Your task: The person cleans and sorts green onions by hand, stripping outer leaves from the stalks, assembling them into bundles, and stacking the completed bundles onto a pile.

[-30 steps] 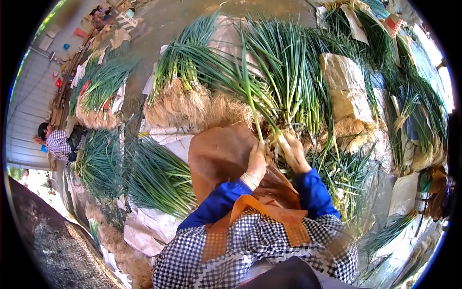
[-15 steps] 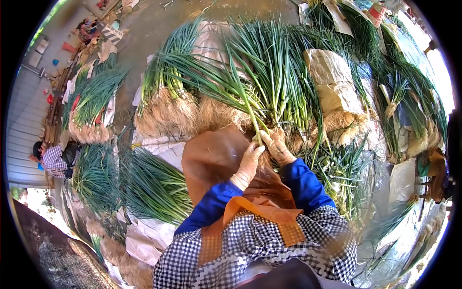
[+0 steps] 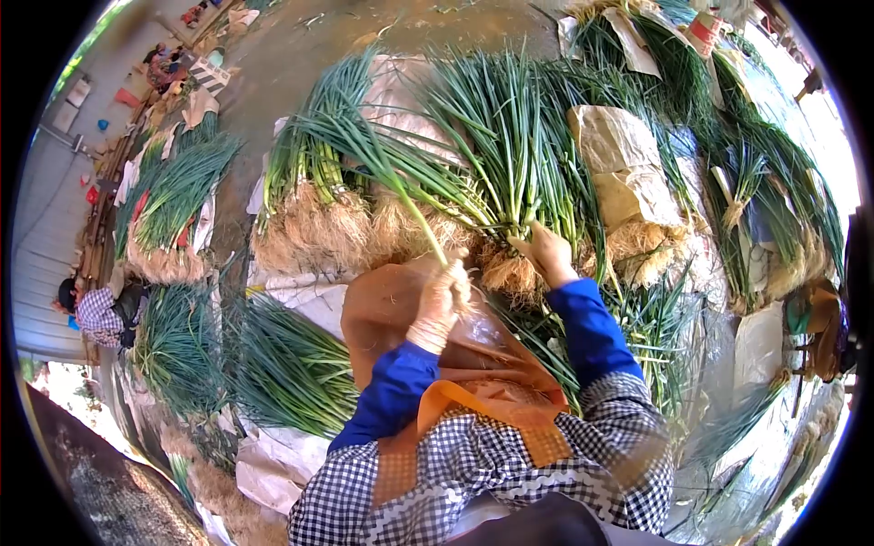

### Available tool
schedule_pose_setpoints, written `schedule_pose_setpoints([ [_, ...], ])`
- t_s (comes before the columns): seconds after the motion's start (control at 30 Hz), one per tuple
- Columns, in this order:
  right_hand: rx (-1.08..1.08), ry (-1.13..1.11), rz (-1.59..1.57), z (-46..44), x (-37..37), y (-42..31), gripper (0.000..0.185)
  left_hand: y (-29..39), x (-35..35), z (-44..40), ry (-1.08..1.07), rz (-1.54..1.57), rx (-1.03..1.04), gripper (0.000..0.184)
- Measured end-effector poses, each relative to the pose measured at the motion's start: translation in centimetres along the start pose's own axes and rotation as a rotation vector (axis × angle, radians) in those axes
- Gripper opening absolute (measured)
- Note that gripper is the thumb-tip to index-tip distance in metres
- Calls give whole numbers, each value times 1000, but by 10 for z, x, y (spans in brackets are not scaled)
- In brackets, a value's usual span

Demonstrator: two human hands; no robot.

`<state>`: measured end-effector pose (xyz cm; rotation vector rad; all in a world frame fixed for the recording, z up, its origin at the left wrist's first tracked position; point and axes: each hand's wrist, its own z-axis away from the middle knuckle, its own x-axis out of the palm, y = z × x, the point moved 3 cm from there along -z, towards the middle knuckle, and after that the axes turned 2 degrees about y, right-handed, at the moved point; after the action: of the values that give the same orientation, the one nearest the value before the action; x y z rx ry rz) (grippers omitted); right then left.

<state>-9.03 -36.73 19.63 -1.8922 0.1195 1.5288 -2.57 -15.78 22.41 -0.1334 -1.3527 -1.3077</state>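
Observation:
My left hand [image 3: 443, 293] is closed around the root end of a spring onion [image 3: 414, 214], above the brown apron [image 3: 391, 314] over my lap. Its green leaves slant up and left across a bundle of rooted spring onions [image 3: 314, 214]. My right hand [image 3: 549, 255] is at the base of the big pile of spring onions [image 3: 514, 136] in front of me. Its fingers are closed on stems there, just above the pale roots [image 3: 510, 278]; how many stems is hidden.
Brown paper [image 3: 624, 164] lies over the onions on the right. More spring onions [image 3: 291, 359] lie at my left, with loose leaves [image 3: 660, 314] at my right. A person in a checked top [image 3: 98, 311] is at the far left.
My hands have parted. The left has moved left and slightly down with the spring onion, and the right has left that stalk and moved up to the stems of the pile.

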Motion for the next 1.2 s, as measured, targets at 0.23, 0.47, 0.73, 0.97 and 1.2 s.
schedule_pose_setpoints([
  [0.23, 308, -166, -1015, -11, 48, 9, 52, -56, -3, -16, 211, -307, 62, 20],
  [0.47, -323, -379, -430, 80, -41, -39, 42, -87, -15, -14, 331, -235, -58, 18],
  [0.73, 101, -845, 472, 114, -37, 84, 30, -81, -20, -23, 177, -82, -5, 12],
  [0.97, 234, 5, -936, 0, 76, 29, 47, -93, -17, -6, 135, -261, 21, 19],
  [1.2, 352, 125, -1127, -3, 48, 11, 31, -103, -16, -7, 206, -323, 157, 24],
])
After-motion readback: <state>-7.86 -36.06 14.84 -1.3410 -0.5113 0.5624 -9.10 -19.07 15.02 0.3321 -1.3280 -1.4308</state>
